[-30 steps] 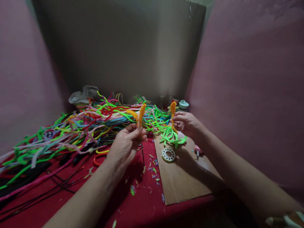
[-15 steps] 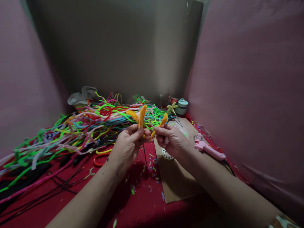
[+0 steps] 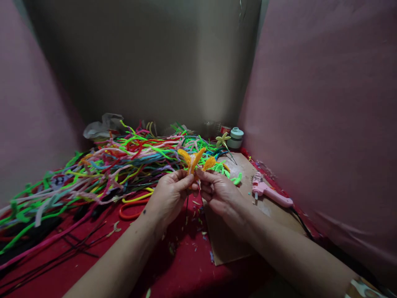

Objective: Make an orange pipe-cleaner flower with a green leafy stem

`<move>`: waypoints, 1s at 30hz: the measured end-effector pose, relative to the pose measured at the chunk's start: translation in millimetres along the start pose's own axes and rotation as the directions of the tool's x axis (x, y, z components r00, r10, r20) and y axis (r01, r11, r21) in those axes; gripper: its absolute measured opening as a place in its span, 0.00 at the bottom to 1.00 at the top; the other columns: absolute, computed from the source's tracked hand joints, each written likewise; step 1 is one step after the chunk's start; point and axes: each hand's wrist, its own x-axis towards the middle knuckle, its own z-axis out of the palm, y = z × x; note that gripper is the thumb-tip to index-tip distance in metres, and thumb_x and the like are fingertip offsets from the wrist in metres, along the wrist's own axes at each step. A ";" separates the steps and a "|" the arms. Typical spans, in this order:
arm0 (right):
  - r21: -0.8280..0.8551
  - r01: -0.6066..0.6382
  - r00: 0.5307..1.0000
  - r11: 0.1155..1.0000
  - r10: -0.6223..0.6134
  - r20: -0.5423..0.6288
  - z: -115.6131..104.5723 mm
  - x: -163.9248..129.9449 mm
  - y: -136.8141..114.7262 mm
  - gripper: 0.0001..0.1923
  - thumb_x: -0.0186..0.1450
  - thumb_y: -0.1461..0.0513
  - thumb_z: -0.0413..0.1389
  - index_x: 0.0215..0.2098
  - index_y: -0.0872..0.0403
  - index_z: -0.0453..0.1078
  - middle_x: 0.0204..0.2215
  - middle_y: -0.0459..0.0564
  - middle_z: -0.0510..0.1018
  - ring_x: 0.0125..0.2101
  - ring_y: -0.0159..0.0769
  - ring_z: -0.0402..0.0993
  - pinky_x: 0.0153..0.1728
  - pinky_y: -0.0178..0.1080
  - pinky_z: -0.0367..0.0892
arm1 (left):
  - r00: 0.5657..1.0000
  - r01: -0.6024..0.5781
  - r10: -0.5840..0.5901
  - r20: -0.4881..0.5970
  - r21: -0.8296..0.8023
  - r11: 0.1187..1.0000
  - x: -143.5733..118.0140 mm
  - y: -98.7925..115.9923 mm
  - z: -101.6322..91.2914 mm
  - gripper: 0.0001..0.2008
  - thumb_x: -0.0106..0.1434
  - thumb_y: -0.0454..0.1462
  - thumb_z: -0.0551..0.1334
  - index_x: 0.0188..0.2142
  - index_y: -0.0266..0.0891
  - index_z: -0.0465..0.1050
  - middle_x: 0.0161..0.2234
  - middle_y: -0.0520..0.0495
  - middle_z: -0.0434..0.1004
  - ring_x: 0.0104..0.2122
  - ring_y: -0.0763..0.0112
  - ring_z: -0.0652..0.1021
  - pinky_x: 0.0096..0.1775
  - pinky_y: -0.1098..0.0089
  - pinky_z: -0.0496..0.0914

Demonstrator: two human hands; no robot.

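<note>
My left hand (image 3: 173, 188) is closed, thumb and fingers pinching the base of an orange pipe-cleaner flower (image 3: 196, 160) whose petals stick up above the fingertips. A thin dark stem hangs below that hand. Close beside it, my right hand (image 3: 217, 186) pinches a separate orange pipe-cleaner petal (image 3: 209, 163) by its lower end. The fingertips of both hands nearly meet, and they hide where the petal and the flower's base come together.
A heap of coloured pipe cleaners (image 3: 102, 165) covers the left and back of the red cloth (image 3: 173, 265). On the right, a pink glue gun (image 3: 273, 193) lies on cardboard (image 3: 229, 244). Behind are a yellow flower (image 3: 222, 140) and a pale green jar (image 3: 236, 138). Red-handled scissors (image 3: 130, 213) lie left.
My right hand has brought the petal leftward to the flower's base, closing the gap between the hands. Green leaf-like pieces behind the right hand now show. The view has shifted slightly.
</note>
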 end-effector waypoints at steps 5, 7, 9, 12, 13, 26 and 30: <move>-0.068 0.025 0.994 0.997 -0.018 0.104 -8.2 -2.3 4.3 0.11 0.46 0.65 0.65 0.23 0.57 0.67 0.12 0.36 0.63 0.12 0.19 0.46 0.14 0.28 0.40 | 0.996 -0.009 0.005 -0.092 -0.038 0.999 2.3 -1.4 1.9 0.09 0.46 0.30 0.70 0.28 0.29 0.74 0.25 0.46 0.75 0.25 0.76 0.75 0.32 0.76 0.69; -0.161 0.047 0.989 0.986 -0.024 0.144 -11.1 -9.7 3.2 0.12 0.46 0.63 0.66 0.26 0.57 0.68 0.15 0.38 0.66 0.13 0.19 0.47 0.15 0.29 0.42 | 0.995 0.015 -0.019 -0.093 -0.042 0.999 2.8 -0.9 1.9 0.08 0.46 0.29 0.69 0.28 0.29 0.73 0.24 0.46 0.75 0.25 0.75 0.75 0.33 0.74 0.70; -0.353 0.087 0.984 0.931 -0.026 0.175 -17.1 -22.5 -1.6 0.12 0.48 0.61 0.65 0.29 0.57 0.71 0.20 0.41 0.70 0.15 0.21 0.51 0.17 0.30 0.47 | 0.996 0.032 -0.036 -0.086 -0.048 0.998 2.9 0.0 1.4 0.08 0.47 0.28 0.69 0.28 0.29 0.73 0.24 0.47 0.74 0.24 0.76 0.75 0.32 0.74 0.71; -0.768 0.260 0.965 0.586 -0.182 0.188 -42.1 -46.1 -16.9 0.09 0.54 0.60 0.60 0.35 0.54 0.73 0.28 0.47 0.74 0.25 0.30 0.65 0.26 0.35 0.60 | 0.994 0.013 -0.022 -0.108 -0.080 0.997 3.2 2.1 0.3 0.08 0.47 0.26 0.68 0.29 0.29 0.73 0.23 0.48 0.73 0.20 0.80 0.71 0.26 0.79 0.68; -0.872 0.332 0.929 0.360 -0.288 0.234 -55.9 -52.8 -24.1 0.08 0.57 0.62 0.57 0.36 0.52 0.73 0.32 0.49 0.74 0.31 0.34 0.68 0.33 0.38 0.63 | 0.993 0.005 -0.015 -0.116 -0.089 0.996 3.5 3.0 -0.2 0.08 0.47 0.26 0.67 0.29 0.29 0.73 0.23 0.49 0.72 0.19 0.81 0.70 0.24 0.80 0.66; -0.762 -0.142 0.814 -0.632 -0.512 0.273 -189.6 -44.6 -75.7 0.15 0.62 0.62 0.46 0.44 0.57 0.68 0.36 0.58 0.71 0.36 0.44 0.68 0.34 0.41 0.63 | 0.987 -0.028 0.012 -0.161 -0.099 0.995 6.4 8.4 -1.4 0.06 0.49 0.23 0.64 0.27 0.29 0.70 0.20 0.50 0.70 0.18 0.81 0.70 0.22 0.81 0.66; -0.891 -0.030 0.691 -0.453 -0.654 0.309 -186.1 -48.2 -79.2 0.15 0.61 0.59 0.48 0.42 0.58 0.69 0.35 0.58 0.71 0.35 0.45 0.69 0.35 0.43 0.64 | 0.984 -0.022 0.003 -0.179 -0.103 0.994 6.8 9.8 -1.5 0.04 0.52 0.23 0.62 0.27 0.29 0.70 0.20 0.51 0.69 0.17 0.81 0.70 0.22 0.81 0.66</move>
